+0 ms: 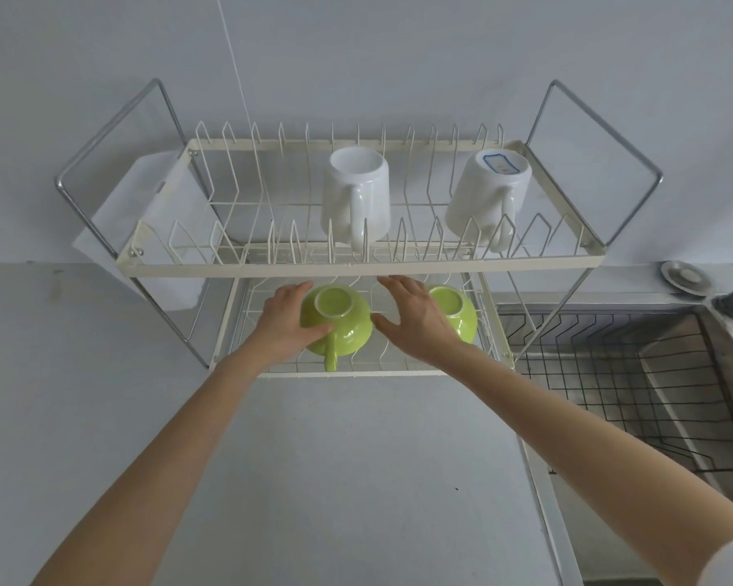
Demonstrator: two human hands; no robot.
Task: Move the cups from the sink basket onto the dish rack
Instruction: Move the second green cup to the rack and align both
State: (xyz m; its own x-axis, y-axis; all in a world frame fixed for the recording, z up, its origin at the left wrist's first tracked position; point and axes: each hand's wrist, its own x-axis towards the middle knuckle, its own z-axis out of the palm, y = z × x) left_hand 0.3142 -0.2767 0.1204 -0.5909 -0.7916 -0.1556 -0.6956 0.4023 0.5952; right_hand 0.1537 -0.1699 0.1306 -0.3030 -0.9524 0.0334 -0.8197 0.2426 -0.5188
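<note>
On the dish rack's (356,270) lower shelf, the left hand (286,327) grips an upside-down green cup (339,327). The right hand (415,321), spread and empty, hovers before another green cup (458,313). Two white mugs (356,196) sit above.

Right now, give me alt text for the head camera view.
Two hands reach to the dish rack's lower shelf: left hand on an upside-down green cup, right hand open beside another. Two white mugs sit above.
</note>
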